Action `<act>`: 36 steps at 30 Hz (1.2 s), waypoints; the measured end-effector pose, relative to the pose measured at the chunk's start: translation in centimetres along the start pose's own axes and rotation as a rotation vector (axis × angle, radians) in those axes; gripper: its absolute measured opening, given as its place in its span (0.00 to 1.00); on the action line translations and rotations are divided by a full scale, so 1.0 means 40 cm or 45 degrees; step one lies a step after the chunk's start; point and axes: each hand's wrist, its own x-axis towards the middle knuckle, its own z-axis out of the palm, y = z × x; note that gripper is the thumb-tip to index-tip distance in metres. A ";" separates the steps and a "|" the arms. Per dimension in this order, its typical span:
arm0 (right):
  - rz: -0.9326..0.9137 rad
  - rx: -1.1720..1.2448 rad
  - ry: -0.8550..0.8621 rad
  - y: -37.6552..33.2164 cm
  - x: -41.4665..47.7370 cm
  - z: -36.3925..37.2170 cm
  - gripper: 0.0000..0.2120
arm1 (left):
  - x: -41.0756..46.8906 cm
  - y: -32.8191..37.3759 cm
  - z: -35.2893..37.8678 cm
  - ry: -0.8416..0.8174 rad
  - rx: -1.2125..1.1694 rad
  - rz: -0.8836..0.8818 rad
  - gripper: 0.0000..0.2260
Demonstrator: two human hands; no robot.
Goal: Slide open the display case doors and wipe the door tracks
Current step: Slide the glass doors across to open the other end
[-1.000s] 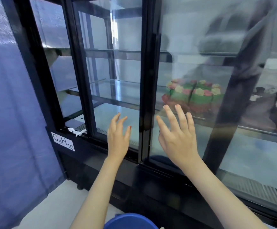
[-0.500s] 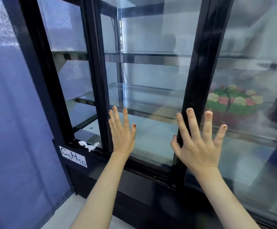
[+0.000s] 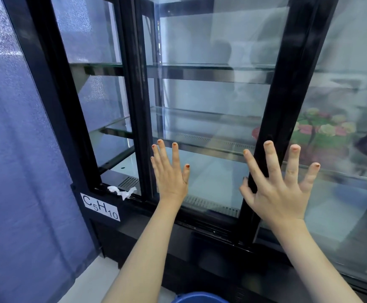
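Observation:
A black-framed display case has sliding glass doors [image 3: 211, 132]. My left hand [image 3: 170, 171] lies flat on the glass with straight fingers, just right of the left door upright [image 3: 137, 101]. My right hand [image 3: 276, 184] is spread over the middle door upright [image 3: 281, 101]. Its thumb and index finger are on the upright's left side, its other fingers on the glass to the right. The bottom door track [image 3: 211, 231] runs under both hands. A white crumpled scrap [image 3: 122, 192] lies on the track at the left, where the case shows a narrow opening.
A green cake [image 3: 322, 130] with pink and cream flowers sits on a glass shelf behind the right pane. A blue curtain [image 3: 25, 149] hangs left of the case. A C5H10 label [image 3: 100, 207] marks the lower left corner. A blue bucket rim [image 3: 200, 299] shows at the bottom edge.
The middle upright under my right hand now stands farther right and partly covers the cake. Both hands stay flat on the door and have shifted right. The view has moved closer.

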 end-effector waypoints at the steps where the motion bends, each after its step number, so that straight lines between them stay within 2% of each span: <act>1: 0.000 -0.002 -0.004 0.001 -0.001 -0.001 0.29 | -0.001 -0.001 0.003 0.007 -0.003 0.005 0.26; 16: -0.016 -0.031 -0.035 0.000 -0.006 -0.002 0.29 | 0.002 -0.007 0.020 0.119 -0.053 0.030 0.26; 22: 0.017 -0.018 -0.061 -0.058 -0.027 0.004 0.24 | 0.007 -0.007 0.011 0.119 -0.030 0.029 0.26; 26: -0.033 -0.061 -0.041 -0.091 -0.055 0.027 0.30 | 0.014 -0.025 -0.016 0.133 0.007 0.070 0.25; 30: -0.027 -0.159 -0.030 -0.106 -0.058 0.038 0.32 | 0.005 -0.042 -0.025 0.130 0.022 0.034 0.27; 33: -0.043 -0.044 -0.098 -0.149 -0.055 0.036 0.31 | -0.003 -0.044 -0.010 0.119 -0.044 0.024 0.27; 36: -0.222 0.147 -0.175 -0.200 -0.050 0.049 0.28 | -0.002 -0.055 0.003 0.128 -0.062 0.004 0.27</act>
